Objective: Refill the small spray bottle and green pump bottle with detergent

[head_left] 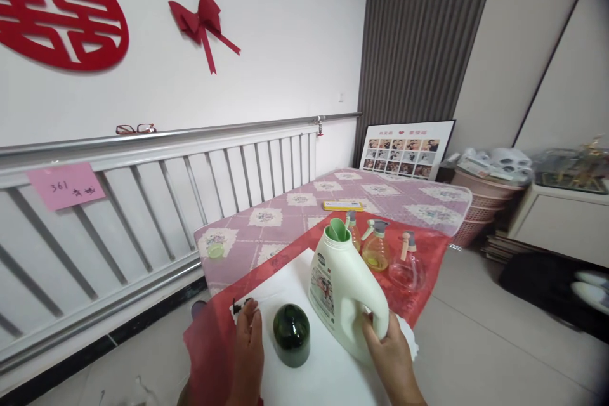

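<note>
My right hand (392,346) is wrapped round the handle of a pale green detergent jug (345,295), which stands slightly tilted over a white sheet (328,380). The jug's mouth is uncapped and shows a green pouring spout (337,229). Left of the jug sits a rounded, glossy dark green bottle (292,336). My left hand (250,339) is beside that bottle, fingers stretched forward and apart from it. Just beyond those fingertips lies a black pump head (242,305); whether they touch it is unclear. A light green cap (216,250) rests on the patterned tablecloth (266,217).
Behind the jug stand several clear pump bottles, among them a yellowish one (375,247) and a pinkish one (407,266), on a red cloth (435,254). A yellow-edged box (342,206) lies farther back. A white radiator (166,203) runs along the left wall.
</note>
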`<move>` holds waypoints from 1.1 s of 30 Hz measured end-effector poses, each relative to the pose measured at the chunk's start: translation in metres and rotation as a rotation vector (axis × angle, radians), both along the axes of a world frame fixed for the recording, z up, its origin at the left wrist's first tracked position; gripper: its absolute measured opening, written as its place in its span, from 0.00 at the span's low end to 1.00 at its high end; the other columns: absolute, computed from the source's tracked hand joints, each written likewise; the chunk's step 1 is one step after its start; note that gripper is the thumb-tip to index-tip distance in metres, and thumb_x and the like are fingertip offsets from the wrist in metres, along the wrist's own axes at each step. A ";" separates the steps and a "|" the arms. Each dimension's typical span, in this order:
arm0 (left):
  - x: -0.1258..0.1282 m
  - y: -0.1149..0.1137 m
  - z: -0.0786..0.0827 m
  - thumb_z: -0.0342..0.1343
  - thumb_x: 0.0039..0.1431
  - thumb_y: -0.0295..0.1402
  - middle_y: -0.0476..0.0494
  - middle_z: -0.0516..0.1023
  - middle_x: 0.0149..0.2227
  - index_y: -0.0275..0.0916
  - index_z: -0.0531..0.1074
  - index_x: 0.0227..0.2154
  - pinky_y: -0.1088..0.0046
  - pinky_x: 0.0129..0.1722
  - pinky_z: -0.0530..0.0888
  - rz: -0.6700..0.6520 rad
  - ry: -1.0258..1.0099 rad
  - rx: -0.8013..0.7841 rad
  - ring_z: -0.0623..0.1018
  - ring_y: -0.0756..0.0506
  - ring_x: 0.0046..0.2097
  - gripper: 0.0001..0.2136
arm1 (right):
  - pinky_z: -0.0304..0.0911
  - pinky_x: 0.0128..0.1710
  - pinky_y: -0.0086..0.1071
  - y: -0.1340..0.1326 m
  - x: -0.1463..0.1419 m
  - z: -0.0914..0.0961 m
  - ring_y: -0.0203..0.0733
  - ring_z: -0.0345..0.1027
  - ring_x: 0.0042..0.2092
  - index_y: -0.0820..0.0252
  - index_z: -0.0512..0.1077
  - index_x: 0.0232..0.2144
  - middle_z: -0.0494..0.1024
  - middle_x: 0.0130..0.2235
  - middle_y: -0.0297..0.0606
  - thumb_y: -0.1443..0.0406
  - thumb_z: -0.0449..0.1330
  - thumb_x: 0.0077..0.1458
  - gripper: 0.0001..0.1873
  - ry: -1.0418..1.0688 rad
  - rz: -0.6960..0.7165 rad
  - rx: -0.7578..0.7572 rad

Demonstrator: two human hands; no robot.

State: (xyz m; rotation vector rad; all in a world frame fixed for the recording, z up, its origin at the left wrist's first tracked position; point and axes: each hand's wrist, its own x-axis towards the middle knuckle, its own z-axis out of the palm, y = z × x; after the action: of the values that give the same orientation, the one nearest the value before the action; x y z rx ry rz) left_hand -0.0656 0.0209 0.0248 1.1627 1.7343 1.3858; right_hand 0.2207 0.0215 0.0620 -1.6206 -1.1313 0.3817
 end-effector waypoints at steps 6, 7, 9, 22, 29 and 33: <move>-0.035 0.023 0.034 0.50 0.61 0.35 0.30 0.70 0.66 0.34 0.67 0.60 0.54 0.73 0.55 -0.152 0.575 -0.074 0.64 0.35 0.70 0.25 | 0.71 0.39 0.44 -0.001 -0.001 0.000 0.54 0.75 0.36 0.52 0.67 0.33 0.81 0.32 0.43 0.43 0.55 0.49 0.21 -0.004 0.005 0.003; -0.039 0.027 0.036 0.51 0.59 0.33 0.30 0.70 0.66 0.34 0.68 0.60 0.52 0.72 0.54 -0.181 0.634 -0.098 0.63 0.34 0.70 0.25 | 0.71 0.39 0.44 -0.001 -0.001 0.001 0.54 0.75 0.36 0.52 0.67 0.33 0.81 0.32 0.43 0.44 0.55 0.49 0.21 -0.004 0.006 0.005; -0.044 0.032 0.037 0.52 0.57 0.30 0.31 0.73 0.65 0.36 0.71 0.58 0.49 0.71 0.55 -0.231 0.739 -0.154 0.64 0.32 0.70 0.25 | 0.72 0.39 0.44 -0.001 -0.001 0.002 0.54 0.76 0.36 0.52 0.68 0.34 0.82 0.32 0.43 0.44 0.55 0.49 0.21 -0.005 0.008 0.011; -0.055 0.029 0.036 0.49 0.58 0.35 0.29 0.79 0.56 0.36 0.72 0.51 0.49 0.64 0.65 -0.201 0.515 -0.164 0.76 0.32 0.59 0.20 | 0.72 0.36 0.44 -0.002 -0.003 0.007 0.53 0.76 0.33 0.51 0.68 0.30 0.82 0.30 0.42 0.45 0.56 0.48 0.18 -0.002 -0.001 0.060; -0.049 -0.023 0.042 0.54 0.54 0.59 0.43 0.82 0.43 0.42 0.69 0.50 0.66 0.40 0.80 -0.152 -0.206 -0.098 0.81 0.48 0.33 0.30 | 0.71 0.38 0.45 -0.001 -0.002 0.006 0.55 0.75 0.35 0.51 0.67 0.32 0.81 0.30 0.41 0.44 0.56 0.47 0.20 0.018 0.005 0.038; -0.023 -0.056 0.050 0.70 0.48 0.45 0.48 0.84 0.38 0.46 0.70 0.50 0.70 0.35 0.78 -0.103 -0.977 -0.091 0.80 0.50 0.30 0.27 | 0.70 0.38 0.46 -0.001 -0.003 0.007 0.55 0.74 0.35 0.52 0.67 0.33 0.80 0.31 0.41 0.43 0.57 0.48 0.21 0.011 0.025 0.015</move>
State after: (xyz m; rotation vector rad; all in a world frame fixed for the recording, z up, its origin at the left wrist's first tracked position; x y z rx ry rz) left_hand -0.0888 -0.0355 0.0751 0.3679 0.9932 1.4330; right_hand 0.2178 0.0210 0.0695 -1.5908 -1.1437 0.3971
